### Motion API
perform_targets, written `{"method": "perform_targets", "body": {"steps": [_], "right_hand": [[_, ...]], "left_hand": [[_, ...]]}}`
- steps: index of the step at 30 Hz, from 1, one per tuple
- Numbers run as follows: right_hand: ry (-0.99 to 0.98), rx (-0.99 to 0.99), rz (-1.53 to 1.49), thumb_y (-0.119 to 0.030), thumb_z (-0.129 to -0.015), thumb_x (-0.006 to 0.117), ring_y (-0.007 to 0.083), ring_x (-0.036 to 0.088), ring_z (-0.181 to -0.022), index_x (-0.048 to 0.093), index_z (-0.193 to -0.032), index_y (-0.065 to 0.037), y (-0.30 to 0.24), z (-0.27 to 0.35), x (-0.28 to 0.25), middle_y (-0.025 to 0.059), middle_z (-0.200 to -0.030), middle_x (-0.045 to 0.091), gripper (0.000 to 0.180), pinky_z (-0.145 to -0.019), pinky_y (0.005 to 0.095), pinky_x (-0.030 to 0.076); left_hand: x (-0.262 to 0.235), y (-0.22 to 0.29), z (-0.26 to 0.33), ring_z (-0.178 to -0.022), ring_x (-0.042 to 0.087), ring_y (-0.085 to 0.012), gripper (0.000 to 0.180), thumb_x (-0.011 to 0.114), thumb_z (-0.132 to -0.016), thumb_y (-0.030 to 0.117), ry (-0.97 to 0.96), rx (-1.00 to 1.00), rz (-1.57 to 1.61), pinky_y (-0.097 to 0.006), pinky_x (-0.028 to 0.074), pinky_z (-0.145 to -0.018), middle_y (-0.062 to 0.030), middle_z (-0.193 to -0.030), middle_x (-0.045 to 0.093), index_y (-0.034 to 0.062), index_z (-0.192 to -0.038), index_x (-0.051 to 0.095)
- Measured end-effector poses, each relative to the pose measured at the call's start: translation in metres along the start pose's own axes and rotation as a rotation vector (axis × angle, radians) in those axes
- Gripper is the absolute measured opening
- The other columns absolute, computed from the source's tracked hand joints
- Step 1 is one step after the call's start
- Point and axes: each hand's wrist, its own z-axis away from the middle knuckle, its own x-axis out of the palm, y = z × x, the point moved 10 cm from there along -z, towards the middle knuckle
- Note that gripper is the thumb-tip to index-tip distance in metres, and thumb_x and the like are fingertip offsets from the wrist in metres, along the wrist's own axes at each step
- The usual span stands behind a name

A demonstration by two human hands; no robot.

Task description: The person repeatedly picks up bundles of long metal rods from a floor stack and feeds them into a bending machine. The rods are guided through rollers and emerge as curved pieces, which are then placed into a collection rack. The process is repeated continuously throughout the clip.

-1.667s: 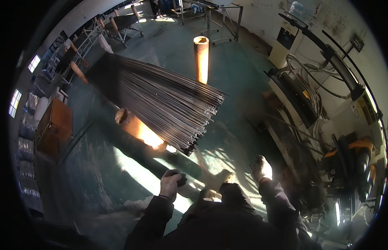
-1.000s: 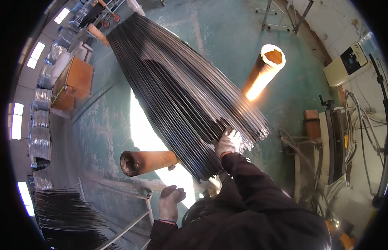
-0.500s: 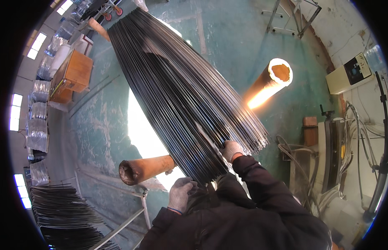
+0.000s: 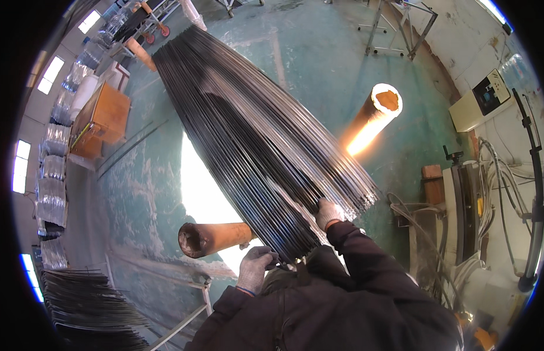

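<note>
A wide layer of long, thin, dark metal rods (image 4: 242,146) stretches from the far left toward my body, its near ends at my waist. My right hand (image 4: 328,214), in a pale knitted glove, is closed on rods near their near ends, right of a light gap in the layer. My left hand (image 4: 254,270), gloved in grey, is beside the near left corner of the layer. Its fingers are curled together; whatever lies in them is too small or hidden to tell.
Orange-brown tubes (image 4: 216,238) (image 4: 371,120) jut out on both sides beneath the rods. More dark rods (image 4: 90,307) are stacked at lower left beside a metal frame (image 4: 206,292). A wooden cabinet (image 4: 102,117) stands left; a machine with cables (image 4: 462,205) is at right.
My right hand has shifted slightly to the right, and the light gap among the rods beside it looks wider. My left hand stays near the corner. The whole view has moved a little.
</note>
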Motion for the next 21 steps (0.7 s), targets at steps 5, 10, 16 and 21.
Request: {"method": "perform_targets", "body": {"steps": [5,10,16,21], "right_hand": [[-0.051,-0.116,-0.188,-0.044,-0.091,0.086,0.0489,0.075,-0.11,0.073,-0.118,0.001,-0.016,0.007,-0.013,0.0301,-0.111,0.078,0.054,-0.095,0.0536,0.059],[-0.01,-0.039,-0.206,-0.065,-0.099,0.073,0.05,0.074,-0.112,0.074,-0.121,0.007,-0.029,0.036,-0.042,0.0341,-0.112,0.077,0.076,-0.098,0.0531,0.058],[-0.036,0.006,-0.161,-0.054,-0.1,0.076,0.0499,0.075,-0.096,0.076,-0.108,0.002,0.0,0.155,-0.052,0.0308,-0.097,0.076,0.057,-0.084,0.0551,0.058],[-0.214,0.225,-0.205,-0.049,-0.101,0.076,0.0401,0.072,-0.085,0.073,-0.107,0.001,0.111,0.337,-0.015,0.0256,-0.092,0.074,0.051,-0.08,0.0515,0.056]], "left_hand": [[-0.019,-0.009,0.003,-0.102,0.079,-0.0322,0.034,0.064,-0.102,0.005,0.016,0.015,0.022,-0.043,0.065,-0.095,-0.0228,-0.114,0.077,-0.0111,-0.132,0.061],[-0.011,-0.015,-0.002,-0.101,0.078,-0.0245,0.033,0.065,-0.103,0.008,-0.065,-0.004,0.044,-0.037,0.063,-0.093,-0.0181,-0.112,0.078,-0.0102,-0.13,0.062],[0.016,-0.016,-0.03,-0.1,0.078,-0.0281,0.032,0.061,-0.105,0.008,-0.204,-0.013,0.009,-0.042,0.066,-0.092,-0.0187,-0.112,0.077,-0.0075,-0.133,0.059],[0.034,-0.035,-0.081,-0.099,0.076,-0.031,0.025,0.063,-0.108,0.015,-0.296,-0.112,0.215,-0.05,0.062,-0.093,-0.0161,-0.11,0.077,0.0032,-0.13,0.059]]}}
